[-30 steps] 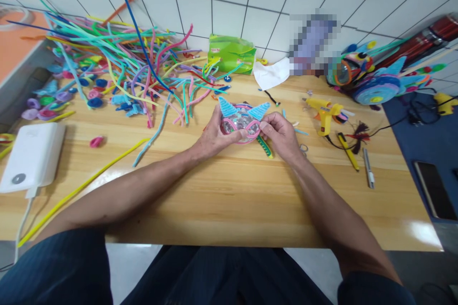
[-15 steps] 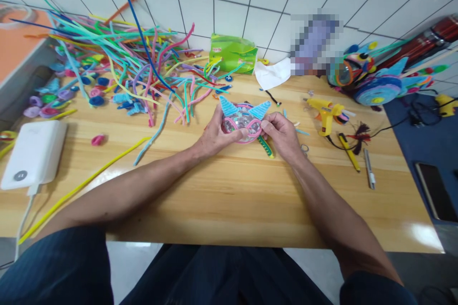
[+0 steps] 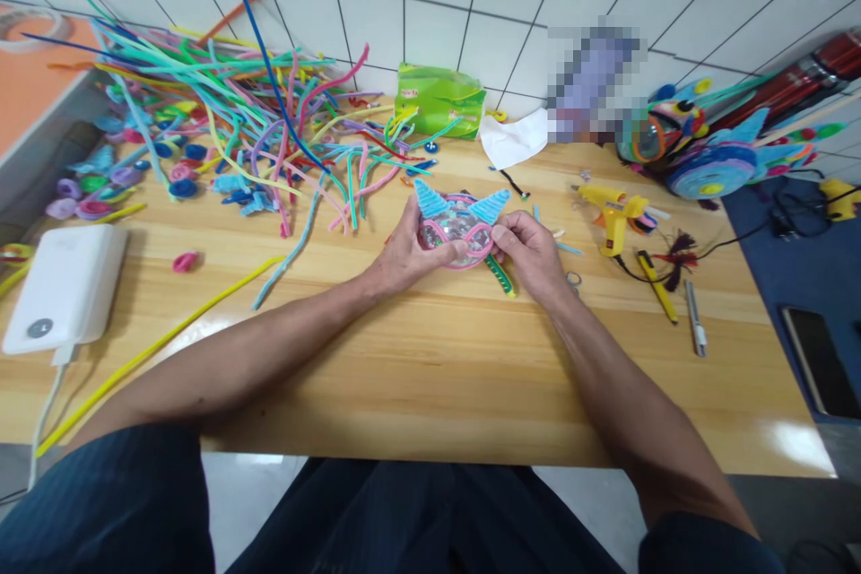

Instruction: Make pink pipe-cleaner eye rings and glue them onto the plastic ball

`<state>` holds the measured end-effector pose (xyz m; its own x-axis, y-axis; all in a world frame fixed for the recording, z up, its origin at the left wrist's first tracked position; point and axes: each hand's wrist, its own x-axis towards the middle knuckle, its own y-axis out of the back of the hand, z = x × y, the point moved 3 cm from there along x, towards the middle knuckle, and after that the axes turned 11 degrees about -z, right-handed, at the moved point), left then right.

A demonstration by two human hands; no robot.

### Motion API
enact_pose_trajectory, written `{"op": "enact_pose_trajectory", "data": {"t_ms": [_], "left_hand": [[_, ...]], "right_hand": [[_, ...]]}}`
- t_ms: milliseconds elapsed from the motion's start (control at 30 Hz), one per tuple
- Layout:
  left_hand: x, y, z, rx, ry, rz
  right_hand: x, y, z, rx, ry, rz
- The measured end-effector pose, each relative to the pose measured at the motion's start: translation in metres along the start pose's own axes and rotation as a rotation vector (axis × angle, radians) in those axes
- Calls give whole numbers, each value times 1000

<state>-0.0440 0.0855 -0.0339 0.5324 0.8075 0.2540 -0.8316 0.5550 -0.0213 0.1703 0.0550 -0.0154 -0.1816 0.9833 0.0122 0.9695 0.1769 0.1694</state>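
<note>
Between my hands is a round, clear craft face (image 3: pixel 457 222) with pink pipe-cleaner rings for eyes and a pink rim. Two blue pipe-cleaner ears (image 3: pixel 490 206) stand up from its top. My left hand (image 3: pixel 410 251) grips its left side, thumb lying across the lower front. At the right eye ring, my right hand (image 3: pixel 531 247) has thumb and index finger pinched on the pink edge. A green, ridged tool handle (image 3: pixel 500 275) with a yellow end lies on the table just below the craft, partly hidden by it.
Pipe cleaners (image 3: pixel 269 126) heap at the back left, beside a white power bank (image 3: pixel 64 287). A green packet (image 3: pixel 440 100) stands against the tiled wall. To the right lie a yellow glue gun (image 3: pixel 612 217), a yellow cutter (image 3: pixel 657 287) and a silver pen-like tool (image 3: pixel 695 318). Finished-looking crafts (image 3: pixel 713 166) sit behind.
Almost nothing differs. Both hands keep the same hold on the craft face, and the whole view has shifted by a few pixels.
</note>
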Motion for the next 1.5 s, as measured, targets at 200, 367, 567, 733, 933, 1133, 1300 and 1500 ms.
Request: {"op": "enact_pose_trajectory", "data": {"t_ms": [200,367,567,733,933,1133,1300,1500], "left_hand": [[3,1,-3,5,-44,-43],[3,3,-5,9,-44,-24],[2,2,-3,-27,-26,29],[2,3,-2,-18,-26,21],[3,3,-1,-6,-43,-12],[2,4,-2,-5,-34,-1],[1,4,-5,-10,-20,30],[2,5,-7,16,-38,16]], "right_hand": [[-6,-2,-2,-158,227,162],[-14,0,-16,-581,578,176],[-12,6,-15,-787,667,-4],[-11,8,-15,-802,703,0],[-13,7,-20,-783,690,23],[-13,6,-20,-788,657,18],[-11,5,-21,-730,688,29],[-11,3,-21,-703,631,31]]}}
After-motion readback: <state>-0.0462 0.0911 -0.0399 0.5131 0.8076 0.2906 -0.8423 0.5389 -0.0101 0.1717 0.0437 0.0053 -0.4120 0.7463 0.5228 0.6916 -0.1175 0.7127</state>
